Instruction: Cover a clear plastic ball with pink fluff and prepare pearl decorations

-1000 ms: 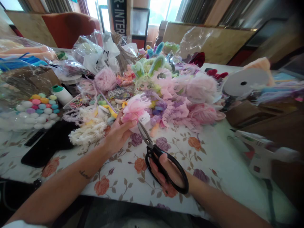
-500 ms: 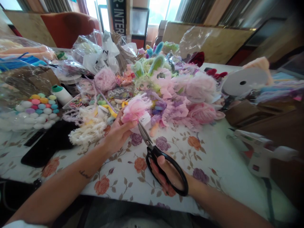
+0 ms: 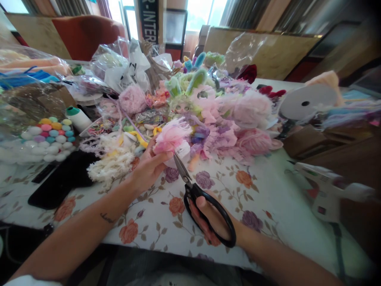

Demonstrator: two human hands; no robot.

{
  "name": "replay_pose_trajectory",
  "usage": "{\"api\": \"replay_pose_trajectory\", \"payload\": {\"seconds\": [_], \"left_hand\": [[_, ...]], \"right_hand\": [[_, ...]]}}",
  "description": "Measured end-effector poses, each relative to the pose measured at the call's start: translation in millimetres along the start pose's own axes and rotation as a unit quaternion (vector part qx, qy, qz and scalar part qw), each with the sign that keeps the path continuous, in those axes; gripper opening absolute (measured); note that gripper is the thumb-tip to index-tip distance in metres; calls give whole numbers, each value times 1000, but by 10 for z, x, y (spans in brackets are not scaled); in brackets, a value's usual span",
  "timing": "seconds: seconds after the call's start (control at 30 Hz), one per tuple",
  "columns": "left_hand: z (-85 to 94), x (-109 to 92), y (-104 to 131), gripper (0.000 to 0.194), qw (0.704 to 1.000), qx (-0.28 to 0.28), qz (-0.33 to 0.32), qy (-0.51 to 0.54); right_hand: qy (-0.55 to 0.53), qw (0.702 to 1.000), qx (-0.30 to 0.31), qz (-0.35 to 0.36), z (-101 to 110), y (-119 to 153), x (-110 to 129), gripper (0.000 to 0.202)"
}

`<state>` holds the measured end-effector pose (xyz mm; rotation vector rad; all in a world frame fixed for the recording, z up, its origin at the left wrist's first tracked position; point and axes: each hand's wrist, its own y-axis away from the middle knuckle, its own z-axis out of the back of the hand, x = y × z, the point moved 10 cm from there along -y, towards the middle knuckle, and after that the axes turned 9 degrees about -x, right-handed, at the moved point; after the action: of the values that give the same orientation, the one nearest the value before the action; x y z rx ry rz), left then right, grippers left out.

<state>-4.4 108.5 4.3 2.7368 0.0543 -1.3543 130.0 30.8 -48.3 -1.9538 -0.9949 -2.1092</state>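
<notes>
My left hand (image 3: 151, 161) is closed around a fluffy pink tuft of yarn (image 3: 173, 135), with loose strands fanning out at its top right. My right hand (image 3: 208, 220) grips black-handled scissors (image 3: 184, 172), with fingers through the handle loops. The blades look nearly closed, and their tips sit at the lower edge of the tuft, beside my left thumb. Whether the tips touch the yarn I cannot tell. Behind the tuft is a white piece (image 3: 182, 153), partly hidden. Cream fringed yarn (image 3: 111, 165) lies left of my left hand.
A pile of pink yarn and ruffles (image 3: 220, 131) spreads behind my hands, with a green-eared doll (image 3: 181, 103) in it. At left are a bag of pompoms (image 3: 49, 139), a thread spool (image 3: 77, 119) and a black phone-like slab (image 3: 56, 186). A glue gun (image 3: 324, 190) lies at right.
The view has shifted very slightly. Both hands, the tuft and the scissors keep nearly the same positions.
</notes>
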Motion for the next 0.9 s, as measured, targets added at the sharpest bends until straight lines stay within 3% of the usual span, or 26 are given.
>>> {"api": "replay_pose_trajectory", "payload": {"seconds": [0.3, 0.47, 0.9], "left_hand": [[-14, -14, -7, 52, 1000, -2, -1, 0], [-6, -40, -9, 59, 1000, -15, -2, -6], [-36, -28, -17, 65, 999, 9, 10, -44]], "right_hand": [[11, 1000, 7, 9, 3, -3, -2, 70], [29, 999, 17, 35, -6, 10, 71, 68], [26, 1000, 13, 7, 13, -8, 9, 72]]}}
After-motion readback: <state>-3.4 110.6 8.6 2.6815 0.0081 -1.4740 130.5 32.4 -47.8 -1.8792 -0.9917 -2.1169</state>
